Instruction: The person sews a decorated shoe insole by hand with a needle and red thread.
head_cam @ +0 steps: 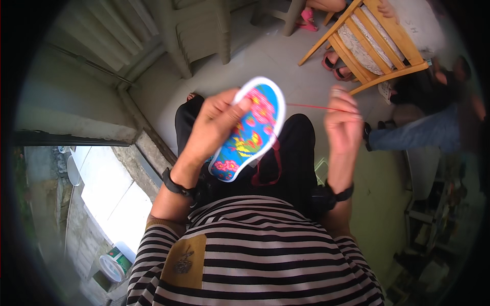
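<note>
An embroidered insole (256,130) with a blue ground, pink flowers and a white border tilts above my lap. My left hand (220,118) grips its left edge, thumb on the patterned face and fingers behind. From the insole's right edge a red thread (310,106) runs taut to my right hand (342,114), which is raised at the right with the thread pinched in its fingers. Whether a needle is there too is too blurred to tell. A loose reddish loop (278,168) hangs below the insole's right edge, over my dark trousers (298,145).
A wooden chair (367,49) stands at upper right, with a seated person beside it. Stacked plastic chairs (203,34) stand ahead on the tiled floor (252,61). Another person's jeans-clad leg (417,128) reaches in from the right. Outside the opening at left is a bucket (115,264).
</note>
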Motion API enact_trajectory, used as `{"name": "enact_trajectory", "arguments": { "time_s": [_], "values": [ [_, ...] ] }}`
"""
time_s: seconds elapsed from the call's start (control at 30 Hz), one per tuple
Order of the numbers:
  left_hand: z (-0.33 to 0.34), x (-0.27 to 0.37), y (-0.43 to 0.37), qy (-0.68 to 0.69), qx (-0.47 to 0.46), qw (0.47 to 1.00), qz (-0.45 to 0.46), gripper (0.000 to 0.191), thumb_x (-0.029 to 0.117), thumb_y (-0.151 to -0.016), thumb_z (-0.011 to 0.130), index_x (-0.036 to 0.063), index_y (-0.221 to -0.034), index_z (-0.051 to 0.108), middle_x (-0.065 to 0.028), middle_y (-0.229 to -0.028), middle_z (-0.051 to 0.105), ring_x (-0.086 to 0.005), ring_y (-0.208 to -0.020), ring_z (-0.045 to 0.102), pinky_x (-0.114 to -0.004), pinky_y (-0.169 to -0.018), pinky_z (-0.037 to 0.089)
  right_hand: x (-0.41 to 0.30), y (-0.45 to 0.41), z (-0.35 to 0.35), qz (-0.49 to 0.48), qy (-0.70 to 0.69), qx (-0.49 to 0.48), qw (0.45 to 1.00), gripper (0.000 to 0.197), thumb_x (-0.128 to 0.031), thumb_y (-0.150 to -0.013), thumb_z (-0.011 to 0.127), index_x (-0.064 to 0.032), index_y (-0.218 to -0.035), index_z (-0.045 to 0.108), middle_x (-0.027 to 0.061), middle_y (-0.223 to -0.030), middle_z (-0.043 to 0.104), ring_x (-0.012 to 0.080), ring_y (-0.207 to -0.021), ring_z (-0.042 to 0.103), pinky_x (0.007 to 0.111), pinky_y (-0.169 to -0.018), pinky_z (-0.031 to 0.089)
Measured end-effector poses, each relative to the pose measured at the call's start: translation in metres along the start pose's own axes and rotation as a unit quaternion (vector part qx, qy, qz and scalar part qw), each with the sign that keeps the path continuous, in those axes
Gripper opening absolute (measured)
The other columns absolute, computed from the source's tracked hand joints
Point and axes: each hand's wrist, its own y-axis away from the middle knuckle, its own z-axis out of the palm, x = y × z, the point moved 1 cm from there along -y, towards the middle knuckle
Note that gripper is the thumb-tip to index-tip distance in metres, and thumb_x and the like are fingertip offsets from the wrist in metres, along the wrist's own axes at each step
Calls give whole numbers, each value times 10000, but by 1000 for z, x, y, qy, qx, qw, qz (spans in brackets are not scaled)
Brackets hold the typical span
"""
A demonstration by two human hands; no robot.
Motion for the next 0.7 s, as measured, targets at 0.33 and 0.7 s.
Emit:
{"name": "enact_trajectory", "arguments": {
  "time_s": [0.33,0.7],
  "values": [
    [-164,39,35,210,208,918,265,156,240,-948,546,85,-935,531,21,-649,393,-62,-566,416,-194,-526,357,-112,86,44,-482,670,251,506,100,-75,-964,463,-5,-1035,452,27,-720,386,103,-589,375,420,-741,586],
    [-9,-38,5,588,-271,746,-155,383,399,-903,499,23,-908,427,-66,-706,437,-164,-457,432,-278,-450,379,125,-8,19,-237,913,-57,328,139,50,-858,554,16,-993,561,125,-757,627,214,-606,646,300,-540,511]
  ]
}}
